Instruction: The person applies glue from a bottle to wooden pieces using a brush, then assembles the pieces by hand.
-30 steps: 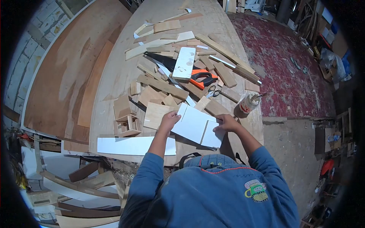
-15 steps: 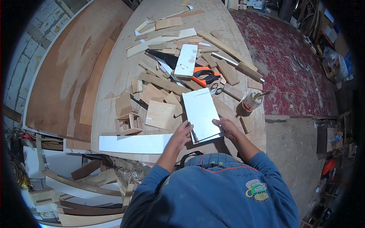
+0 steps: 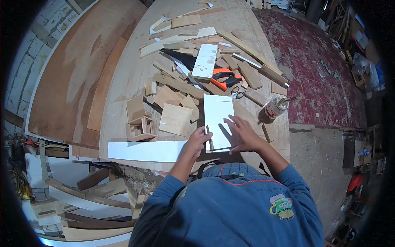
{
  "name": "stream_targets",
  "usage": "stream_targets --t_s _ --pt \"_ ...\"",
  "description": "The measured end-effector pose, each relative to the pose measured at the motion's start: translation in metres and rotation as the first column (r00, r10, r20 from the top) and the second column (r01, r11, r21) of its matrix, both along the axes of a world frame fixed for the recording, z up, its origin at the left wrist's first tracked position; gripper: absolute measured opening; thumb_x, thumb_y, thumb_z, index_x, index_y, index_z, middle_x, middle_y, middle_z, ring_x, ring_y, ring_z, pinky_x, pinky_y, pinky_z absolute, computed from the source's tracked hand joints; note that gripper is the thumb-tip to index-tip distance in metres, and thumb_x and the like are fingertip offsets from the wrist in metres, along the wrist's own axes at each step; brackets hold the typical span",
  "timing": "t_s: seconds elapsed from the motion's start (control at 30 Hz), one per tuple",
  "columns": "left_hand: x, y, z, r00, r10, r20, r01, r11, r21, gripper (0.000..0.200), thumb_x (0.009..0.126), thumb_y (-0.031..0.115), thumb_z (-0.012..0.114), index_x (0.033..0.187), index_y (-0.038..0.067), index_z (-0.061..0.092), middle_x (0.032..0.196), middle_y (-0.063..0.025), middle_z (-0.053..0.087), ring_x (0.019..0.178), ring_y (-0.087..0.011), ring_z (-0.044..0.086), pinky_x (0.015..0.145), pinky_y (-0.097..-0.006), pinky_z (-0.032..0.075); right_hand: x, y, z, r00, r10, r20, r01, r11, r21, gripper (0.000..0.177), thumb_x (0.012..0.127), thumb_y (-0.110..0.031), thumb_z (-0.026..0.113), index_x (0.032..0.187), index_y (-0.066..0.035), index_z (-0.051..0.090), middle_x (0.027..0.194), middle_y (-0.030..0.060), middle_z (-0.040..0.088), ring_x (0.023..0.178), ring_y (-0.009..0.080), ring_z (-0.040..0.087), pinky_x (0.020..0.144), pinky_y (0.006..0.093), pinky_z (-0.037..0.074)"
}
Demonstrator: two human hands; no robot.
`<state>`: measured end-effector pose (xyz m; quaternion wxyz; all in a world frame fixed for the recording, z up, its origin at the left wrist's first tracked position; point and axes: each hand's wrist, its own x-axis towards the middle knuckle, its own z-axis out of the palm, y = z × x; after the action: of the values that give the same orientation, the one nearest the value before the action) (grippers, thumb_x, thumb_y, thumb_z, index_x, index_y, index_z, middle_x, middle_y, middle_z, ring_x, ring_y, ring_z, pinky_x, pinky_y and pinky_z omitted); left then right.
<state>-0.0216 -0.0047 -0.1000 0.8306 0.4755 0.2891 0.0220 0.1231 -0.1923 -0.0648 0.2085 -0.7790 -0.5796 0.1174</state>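
A white rectangular board (image 3: 219, 111) lies close to my body at the front of the wooden table. My left hand (image 3: 198, 143) grips its lower left edge, thumb on top, beside a narrow wooden strip (image 3: 211, 143). Over the board's right side is my right hand (image 3: 243, 133), its fingers spread and casting a shadow on the white surface; whether the fingertips touch it is unclear. Beyond the board are scissors (image 3: 237, 92) and a saw with an orange and black handle (image 3: 224, 78). A smaller white block (image 3: 205, 61) rests on the saw.
Wood offcuts (image 3: 175, 119) and a small wooden box (image 3: 141, 128) lie left of the board. A long white strip (image 3: 144, 151) runs along the front edge. A jar with a brush (image 3: 275, 108) stands at the right edge of the table (image 3: 119, 107).
My right hand has let go of the board's right edge and moved over its surface, fingers spreading. The board has turned straighter. The view has shifted slightly.
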Motion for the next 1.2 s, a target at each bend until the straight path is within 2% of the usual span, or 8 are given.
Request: stream_targets --t_s 0.1,0.67,0.9,0.97,1.03,1.1,1.17,1.2 --pt "0.004 -0.001 0.005 0.998 -0.018 0.061 0.022 0.997 -0.078 0.037 0.087 0.007 0.063 0.121 -0.003 0.051 0.1 -0.0088 0.065 0.086 -0.0125 0.063 0.072 -0.0241 0.051 0.007 0.008 -0.012 0.955 0.028 -0.295 -0.025 1.0 0.016 0.121 0.046 -0.036 0.088 0.145 -0.009 0.024 0.134 0.0219 0.043 0.122 0.0384 0.043 0.103 0.0432 0.035" --pt "-0.002 -0.001 -0.009 0.998 -0.061 -0.026 0.06 0.998 -0.031 0.025 0.089 0.012 0.059 0.111 0.001 0.06 0.096 -0.0068 0.066 0.083 -0.0101 0.063 0.071 -0.0228 0.05 -0.012 0.01 -0.032 0.979 -0.055 -0.199 0.07 0.995 0.068 0.108 0.046 -0.032 0.087 0.136 -0.004 0.037 0.123 0.0198 0.051 0.113 0.037 0.049 0.096 0.0423 0.041" --pt "-0.01 0.0 -0.046 0.999 -0.035 -0.034 0.04 0.989 0.143 0.043 0.08 0.003 0.065 0.121 -0.002 0.052 0.096 -0.0095 0.067 0.084 -0.013 0.063 0.075 -0.0256 0.049 -0.015 0.005 -0.057 0.965 -0.079 -0.25 0.135 0.967 0.215 0.105 0.05 -0.029 0.088 0.138 -0.006 0.036 0.127 0.0198 0.049 0.118 0.0389 0.045 0.1 0.0449 0.037" --pt "-0.014 -0.002 -0.042 0.981 0.007 -0.195 0.077 0.904 0.421 0.054 0.077 0.004 0.067 0.127 -0.003 0.048 0.092 -0.0098 0.067 0.08 -0.0121 0.063 0.074 -0.0245 0.049 -0.002 -0.007 -0.071 0.968 -0.118 -0.223 0.182 0.938 0.294 0.09 0.057 -0.025 0.084 0.135 -0.006 0.042 0.127 0.0214 0.05 0.115 0.0379 0.049 0.096 0.0435 0.041" --pt "-0.014 -0.001 -0.047 0.98 -0.039 -0.198 0.121 0.896 0.426 0.073 0.071 0.008 0.072 0.135 -0.001 0.04 0.108 -0.0174 0.062 0.096 -0.0217 0.061 0.086 -0.032 0.047 0.009 -0.024 -0.075 0.828 -0.401 -0.391 0.453 0.89 0.047 0.064 0.068 -0.018 0.076 0.126 -0.003 0.053 0.115 0.0186 0.058 0.102 0.0305 0.061 0.086 0.0372 0.05" --pt "-0.018 -0.007 -0.038 0.985 0.003 -0.174 0.173 0.101 0.98 0.085 0.067 0.014 0.076 0.14 0.003 0.034 0.13 -0.0242 0.046 0.119 -0.0341 0.047 0.101 -0.0415 0.037 0.015 -0.042 -0.081 0.79 -0.469 -0.396 0.493 0.869 -0.044 0.053 0.071 -0.016 0.073 0.12 -0.003 0.058 0.106 0.0172 0.062 0.094 0.0275 0.064 0.081 0.0349 0.051" --pt "-0.013 -0.012 -0.013 0.973 -0.099 -0.207 0.223 0.199 0.954 0.096 0.062 0.022 0.08 0.142 0.007 0.03 0.143 -0.0233 0.03 0.133 -0.0406 0.026 0.11 -0.0476 0.024 0.014 -0.049 -0.082 0.749 -0.532 -0.394 0.528 0.839 -0.131 0.043 0.073 -0.015 0.07 0.114 -0.002 0.063 0.097 0.0157 0.066 0.086 0.0244 0.067 0.077 0.0325 0.053" --pt "-0.008 -0.014 -0.001 0.931 -0.217 -0.295 0.311 0.039 0.95 0.099 0.061 0.026 0.08 0.143 0.007 0.029 0.144 -0.0214 0.03 0.135 -0.0395 0.025 0.11 -0.0486 0.024 0.01 -0.049 -0.081 0.718 -0.521 -0.463 0.517 0.843 -0.147 0.037 0.073 -0.014 0.069 0.107 -0.002 0.065 0.093 0.0157 0.067 0.084 0.0256 0.067 0.077 0.0334 0.052"
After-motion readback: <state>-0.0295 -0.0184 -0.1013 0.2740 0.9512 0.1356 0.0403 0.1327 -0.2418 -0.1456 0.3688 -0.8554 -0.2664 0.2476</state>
